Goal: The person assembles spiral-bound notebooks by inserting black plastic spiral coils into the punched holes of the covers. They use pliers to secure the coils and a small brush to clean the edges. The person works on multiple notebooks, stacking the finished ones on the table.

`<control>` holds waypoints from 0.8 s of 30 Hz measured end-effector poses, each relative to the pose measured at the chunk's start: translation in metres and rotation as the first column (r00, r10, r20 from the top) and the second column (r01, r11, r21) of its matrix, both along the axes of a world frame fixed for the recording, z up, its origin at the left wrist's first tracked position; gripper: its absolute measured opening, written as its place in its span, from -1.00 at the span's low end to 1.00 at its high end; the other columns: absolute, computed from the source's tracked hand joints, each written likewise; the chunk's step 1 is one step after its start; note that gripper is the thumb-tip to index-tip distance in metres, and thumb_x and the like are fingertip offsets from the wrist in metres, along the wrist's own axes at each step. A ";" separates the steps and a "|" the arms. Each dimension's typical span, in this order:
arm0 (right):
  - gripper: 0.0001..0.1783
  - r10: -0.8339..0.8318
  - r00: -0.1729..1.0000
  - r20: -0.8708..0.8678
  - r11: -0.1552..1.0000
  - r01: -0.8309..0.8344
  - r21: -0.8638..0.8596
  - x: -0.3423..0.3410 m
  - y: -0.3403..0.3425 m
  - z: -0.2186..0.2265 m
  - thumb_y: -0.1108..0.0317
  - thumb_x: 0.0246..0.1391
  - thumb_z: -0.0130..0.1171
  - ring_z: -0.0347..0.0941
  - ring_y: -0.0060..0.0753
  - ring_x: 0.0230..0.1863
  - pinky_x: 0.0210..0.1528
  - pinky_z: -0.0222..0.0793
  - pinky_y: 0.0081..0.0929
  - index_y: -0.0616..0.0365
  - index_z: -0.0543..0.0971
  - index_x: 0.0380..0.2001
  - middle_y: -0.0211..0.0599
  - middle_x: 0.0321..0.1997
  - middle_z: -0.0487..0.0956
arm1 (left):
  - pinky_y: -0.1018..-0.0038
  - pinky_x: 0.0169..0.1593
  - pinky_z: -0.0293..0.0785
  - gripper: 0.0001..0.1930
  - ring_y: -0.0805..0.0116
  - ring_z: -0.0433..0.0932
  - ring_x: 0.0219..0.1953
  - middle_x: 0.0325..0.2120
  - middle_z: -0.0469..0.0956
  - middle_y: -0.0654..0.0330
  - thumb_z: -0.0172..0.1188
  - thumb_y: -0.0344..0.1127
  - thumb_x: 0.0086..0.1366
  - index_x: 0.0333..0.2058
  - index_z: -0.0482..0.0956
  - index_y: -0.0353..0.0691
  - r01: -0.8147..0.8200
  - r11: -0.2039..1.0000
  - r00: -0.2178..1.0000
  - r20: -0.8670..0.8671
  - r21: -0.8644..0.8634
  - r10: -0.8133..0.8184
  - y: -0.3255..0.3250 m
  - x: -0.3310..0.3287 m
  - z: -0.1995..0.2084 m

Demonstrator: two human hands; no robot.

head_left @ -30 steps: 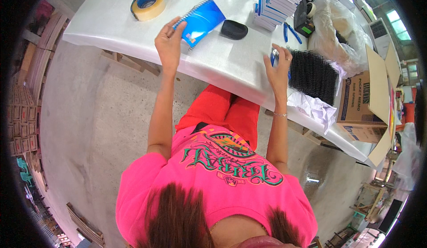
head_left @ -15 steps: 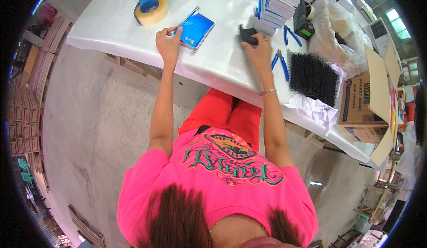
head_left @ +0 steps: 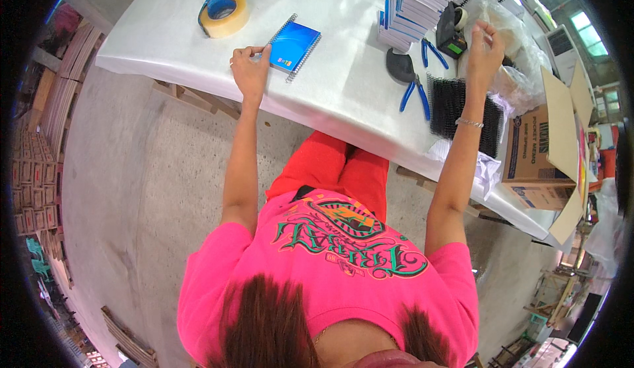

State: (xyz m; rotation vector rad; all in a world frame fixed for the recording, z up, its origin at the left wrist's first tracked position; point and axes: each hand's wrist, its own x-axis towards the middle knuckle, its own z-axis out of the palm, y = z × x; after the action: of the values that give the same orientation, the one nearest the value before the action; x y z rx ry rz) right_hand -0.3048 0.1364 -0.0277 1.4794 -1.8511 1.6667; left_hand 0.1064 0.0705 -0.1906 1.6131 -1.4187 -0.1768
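A: Change noted: your right hand (head_left: 485, 44) has left the black puck-shaped tool (head_left: 399, 65) and risen toward the clear plastic bags (head_left: 512, 71), beyond the black tape dispenser (head_left: 451, 30). Fingers half curled, holding nothing that I can make out.

B: And your left hand (head_left: 249, 69)?

A: It stays at the near corner of the blue spiral notebook (head_left: 294, 43), fingers pinched on its edge. The notebook lies flat on the white desk (head_left: 343, 90). Blue-handled pliers (head_left: 415, 90) and black binding coils (head_left: 462, 113) lie beside the tool.
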 end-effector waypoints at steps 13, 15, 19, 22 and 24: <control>-0.59 0.237 0.943 0.236 0.967 -0.205 -0.153 0.008 -0.071 0.045 0.10 0.11 0.21 0.53 -0.34 -0.21 -0.16 0.43 -0.40 0.29 0.64 -0.23 -0.11 -0.22 0.63 | 0.23 -0.05 0.37 -0.69 0.10 0.47 -0.17 -0.31 0.52 0.10 0.33 0.00 0.17 -0.34 0.70 -0.14 -0.024 0.998 0.999 0.040 -0.054 0.026 0.004 -0.007 0.000; -0.42 0.167 0.955 0.245 0.968 -0.207 0.145 -0.028 -0.091 0.049 -0.09 0.12 0.20 0.46 -0.45 -0.32 -0.22 0.40 -0.46 0.33 0.61 -0.19 -0.23 -0.35 0.56 | 0.24 -0.04 0.37 -0.69 0.11 0.46 -0.19 -0.31 0.51 0.09 0.32 -0.03 0.18 -0.30 0.68 -0.17 0.011 0.997 0.999 0.038 -0.079 -0.008 0.003 -0.012 0.002; -0.42 0.160 0.968 0.191 0.920 -0.217 0.326 -0.014 -0.107 0.053 -0.11 0.08 0.27 0.36 -0.58 -0.50 -0.42 0.33 -0.54 0.31 0.62 -0.25 -0.43 -0.52 0.47 | 0.22 0.02 0.32 -0.67 0.12 0.45 -0.17 -0.27 0.49 0.07 0.31 -0.06 0.20 -0.20 0.63 -0.19 -0.013 0.990 0.998 -0.066 -0.137 0.004 0.009 -0.005 0.005; -0.54 0.228 0.932 0.281 0.931 -0.293 0.216 -0.026 -0.112 0.050 0.01 0.05 0.33 0.31 -0.63 -0.58 -0.52 0.25 -0.62 0.29 0.63 -0.31 -0.50 -0.57 0.46 | 0.24 0.12 0.20 -0.74 0.16 0.36 -0.06 -0.20 0.47 0.10 0.26 -0.18 0.25 -0.14 0.61 -0.16 0.022 0.988 0.990 -0.132 -0.154 -0.043 0.016 -0.008 0.013; -0.60 0.274 0.900 0.340 0.929 -0.339 0.149 -0.027 -0.111 0.052 0.09 0.03 0.35 0.31 -0.65 -0.58 -0.52 0.26 -0.63 0.28 0.64 -0.30 -0.51 -0.56 0.47 | 0.27 0.15 0.15 -0.77 0.20 0.31 -0.02 -0.16 0.47 0.14 0.24 -0.28 0.26 -0.12 0.60 -0.14 0.052 0.977 0.984 -0.155 -0.208 -0.086 0.022 -0.015 0.023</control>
State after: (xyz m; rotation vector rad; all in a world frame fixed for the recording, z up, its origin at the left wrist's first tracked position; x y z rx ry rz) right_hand -0.3322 0.0249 0.0238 1.7561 -2.0939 2.0093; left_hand 0.0913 0.0929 -0.1672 1.3517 -1.3223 -0.1933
